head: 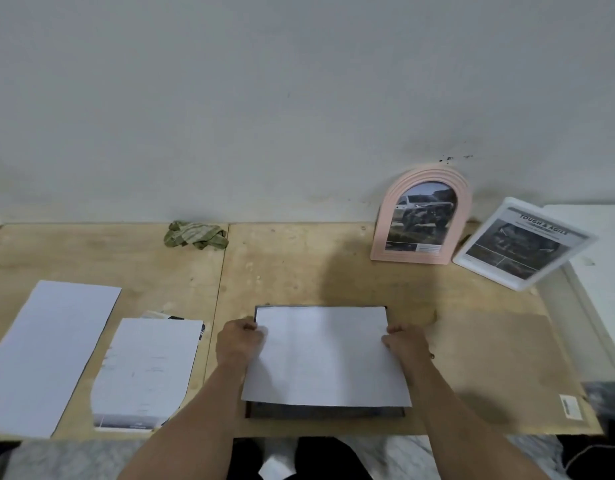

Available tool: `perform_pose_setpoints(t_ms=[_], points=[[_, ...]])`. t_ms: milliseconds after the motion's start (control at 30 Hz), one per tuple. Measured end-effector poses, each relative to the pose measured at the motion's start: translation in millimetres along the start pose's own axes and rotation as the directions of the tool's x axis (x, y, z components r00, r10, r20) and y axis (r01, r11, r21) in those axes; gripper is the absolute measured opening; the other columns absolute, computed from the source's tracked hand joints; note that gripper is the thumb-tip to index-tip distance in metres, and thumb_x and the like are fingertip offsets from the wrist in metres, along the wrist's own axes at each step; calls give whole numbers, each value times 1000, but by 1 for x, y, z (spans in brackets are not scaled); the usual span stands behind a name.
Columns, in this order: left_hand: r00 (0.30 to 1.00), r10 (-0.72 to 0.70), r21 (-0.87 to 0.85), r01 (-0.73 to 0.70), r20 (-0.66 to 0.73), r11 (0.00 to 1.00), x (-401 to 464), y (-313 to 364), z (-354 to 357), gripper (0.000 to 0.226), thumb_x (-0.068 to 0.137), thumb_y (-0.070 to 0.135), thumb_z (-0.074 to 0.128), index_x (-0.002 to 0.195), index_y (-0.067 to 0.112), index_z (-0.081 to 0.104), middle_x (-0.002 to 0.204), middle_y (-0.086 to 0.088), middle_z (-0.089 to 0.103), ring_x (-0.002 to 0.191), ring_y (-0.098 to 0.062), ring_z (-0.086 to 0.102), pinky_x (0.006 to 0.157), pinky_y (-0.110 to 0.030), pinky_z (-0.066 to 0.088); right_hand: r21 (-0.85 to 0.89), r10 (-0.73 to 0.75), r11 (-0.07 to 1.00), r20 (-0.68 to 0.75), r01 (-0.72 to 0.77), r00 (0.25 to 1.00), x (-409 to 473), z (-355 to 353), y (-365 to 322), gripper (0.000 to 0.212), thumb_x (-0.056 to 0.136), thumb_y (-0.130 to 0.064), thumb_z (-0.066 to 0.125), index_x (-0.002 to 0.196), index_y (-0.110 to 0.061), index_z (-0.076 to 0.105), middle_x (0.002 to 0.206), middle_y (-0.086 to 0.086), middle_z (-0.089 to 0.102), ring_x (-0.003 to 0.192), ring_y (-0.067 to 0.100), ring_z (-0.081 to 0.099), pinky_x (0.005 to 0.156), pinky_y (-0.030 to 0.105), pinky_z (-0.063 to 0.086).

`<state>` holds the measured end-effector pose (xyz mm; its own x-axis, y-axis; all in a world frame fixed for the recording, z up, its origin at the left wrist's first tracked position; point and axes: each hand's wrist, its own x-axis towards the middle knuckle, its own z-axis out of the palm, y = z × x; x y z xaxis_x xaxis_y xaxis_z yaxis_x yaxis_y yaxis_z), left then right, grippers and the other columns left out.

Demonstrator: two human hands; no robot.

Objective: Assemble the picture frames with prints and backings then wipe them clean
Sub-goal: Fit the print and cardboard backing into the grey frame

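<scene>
A dark picture frame (323,411) lies face down near the table's front edge, with a white print (325,355), blank side up, laid over it. My left hand (238,342) pinches the print's left edge and my right hand (404,342) pinches its right edge. A brown backing board (500,362) lies flat just right of the frame. A pink arched frame (422,220) with a truck print stands against the wall. Beside it leans a white frame (522,242) with a printed sheet. A green cloth (195,234) lies crumpled at the back.
Two white sheets lie on the left of the plywood table (292,268): a long one (46,355) and a curve-cut one (147,368) over other prints. A white surface (600,258) adjoins the table on the right. Dark objects (607,396) sit at the right edge.
</scene>
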<state>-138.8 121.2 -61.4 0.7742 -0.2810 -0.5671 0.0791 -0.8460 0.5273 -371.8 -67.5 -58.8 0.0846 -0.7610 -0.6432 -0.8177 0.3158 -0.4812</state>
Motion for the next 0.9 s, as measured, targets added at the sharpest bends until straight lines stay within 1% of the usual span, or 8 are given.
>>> perform_pose_setpoints(t_ms=[100,200,433,533,700,767,833,900], points=[[1000,12,43,-12,-9,999,1,3,2,16,83,17,60,79,29,69,91,4,65,85,-21,55,78,-21,39,-2,-18,1000,6,18,1000,5,0,-4,36,83,-6,62,118,-9,63,116,10,63,91,21,55,75,27,40],[999,38,112,-37,-9,993,2,2,4,20,87,18,55,93,25,73,90,3,63,85,-20,55,76,-23,41,110,-11,994,2,10,1000,6,2,-2,32,82,-6,64,114,-6,64,114,12,64,90,21,55,74,28,40],[989,142,218,-131,-35,967,-5,-3,-1,23,91,17,47,85,12,69,88,-6,69,81,-26,62,65,-28,45,210,-41,977,-21,44,999,-6,3,-3,28,84,-8,65,111,-4,62,102,6,60,91,21,54,74,29,39],[977,213,235,-204,-12,950,-9,5,5,28,94,17,45,72,12,61,80,-8,66,73,-25,59,62,-28,44,186,-48,981,-17,51,999,-16,3,4,18,84,-11,63,100,-4,60,100,11,65,90,28,61,72,35,44],[942,314,247,-335,119,909,-41,39,35,33,96,21,42,66,16,55,70,0,59,73,-22,56,64,-25,37,181,-34,982,-125,57,992,-31,-14,26,25,87,-9,58,106,6,62,106,22,63,103,39,58,91,47,47],[926,330,238,-368,183,899,-55,51,54,34,92,19,45,58,20,49,61,6,52,67,-20,52,60,-25,36,171,-29,984,-125,51,992,-33,-26,42,23,89,-8,57,107,4,65,109,19,65,105,36,59,85,37,49],[899,347,213,-407,269,888,-70,68,77,27,87,16,49,61,16,56,62,5,57,66,-19,53,60,-26,40,155,-48,986,-130,69,990,-31,-50,56,21,90,-6,56,101,10,66,101,23,65,101,38,60,61,15,44],[859,376,181,-455,347,872,-83,86,103,19,86,16,54,75,13,69,72,3,66,71,-17,60,64,-25,44,119,-64,989,-156,83,986,-23,-78,70,17,88,-6,57,93,7,67,87,19,61,89,34,60,52,15,36]])
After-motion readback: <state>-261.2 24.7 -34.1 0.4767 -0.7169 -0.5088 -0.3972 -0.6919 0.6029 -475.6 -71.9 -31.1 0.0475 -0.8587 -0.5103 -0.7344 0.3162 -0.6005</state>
